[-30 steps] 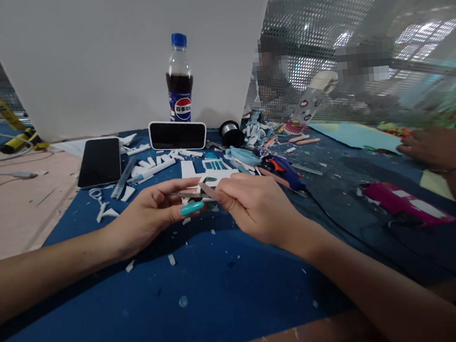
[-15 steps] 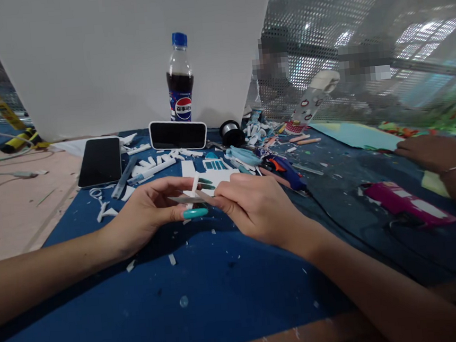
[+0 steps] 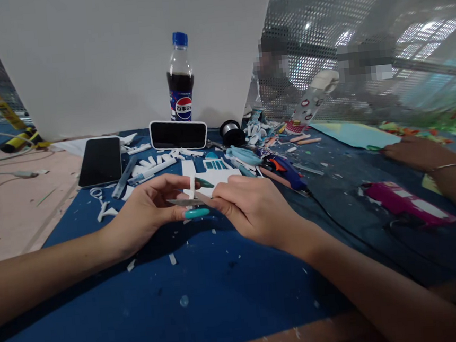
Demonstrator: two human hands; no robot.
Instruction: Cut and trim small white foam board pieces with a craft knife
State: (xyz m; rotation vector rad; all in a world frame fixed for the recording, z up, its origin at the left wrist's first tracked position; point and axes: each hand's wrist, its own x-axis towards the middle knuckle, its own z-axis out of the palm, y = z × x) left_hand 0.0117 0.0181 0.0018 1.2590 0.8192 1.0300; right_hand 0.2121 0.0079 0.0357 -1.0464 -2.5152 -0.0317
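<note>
My left hand (image 3: 151, 207), with long teal nails, is closed in a pinch on a small white strip (image 3: 192, 187) that stands nearly upright between thumb and fingers. In my right hand (image 3: 255, 206) is a thin grey blade (image 3: 183, 202), gripped between thumb and bent forefinger. The blade points left and crosses the lower part of the strip, apparently touching it. My fingers partly hide the strip's lower end. Beneath and behind the hands lie a white sheet (image 3: 232, 177) and a small piece with a teal grid (image 3: 215, 164).
White scraps (image 3: 163, 159) litter the blue mat (image 3: 223, 299). Around stand a phone (image 3: 100, 162), a white-framed dark screen (image 3: 178, 135), a cola bottle (image 3: 181, 84), a wire spool (image 3: 231, 133) and a corded blue glue gun (image 3: 290, 173). A co-worker's hand (image 3: 413, 152) reaches in near a magenta device (image 3: 408, 203).
The white strip has tilted more upright and shifted slightly left against the blade. My hands stay almost in place. The co-worker's hand at the right has moved left.
</note>
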